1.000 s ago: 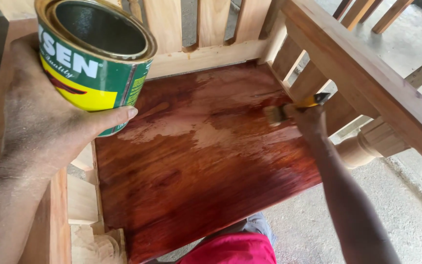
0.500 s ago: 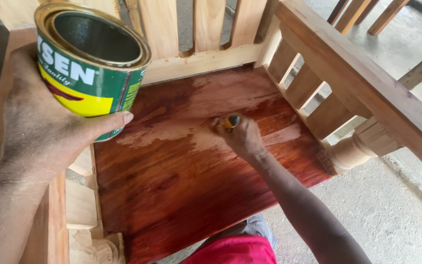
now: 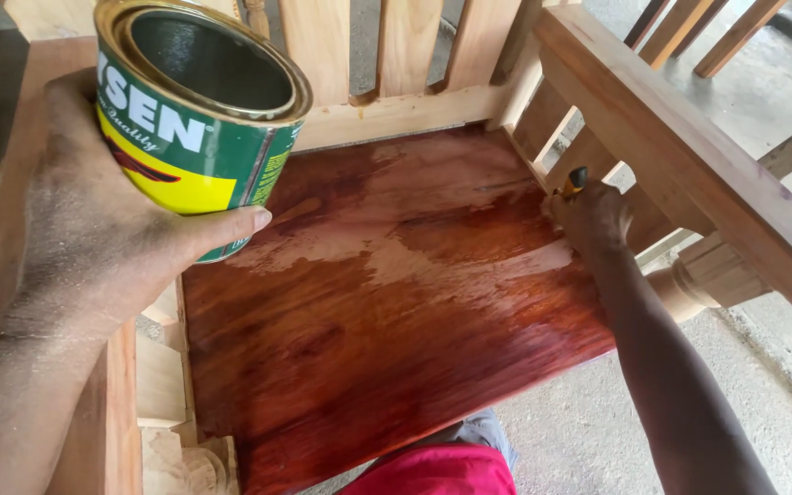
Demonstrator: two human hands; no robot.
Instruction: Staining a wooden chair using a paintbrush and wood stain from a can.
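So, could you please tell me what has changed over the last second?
The right hand swept the brush from the seat's right edge to its middle, then back to the right edge. The left hand still holds the open tin over the stained seat.

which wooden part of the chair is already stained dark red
Only the flat seat board is glossy red-brown. The back slats, the rail below them and the armrest near the right hand are bare pale wood.

A furniture workshop: an unfinished wooden chair (image 3: 689,156) with a freshly stained seat (image 3: 396,302) stands on a concrete floor (image 3: 588,431).
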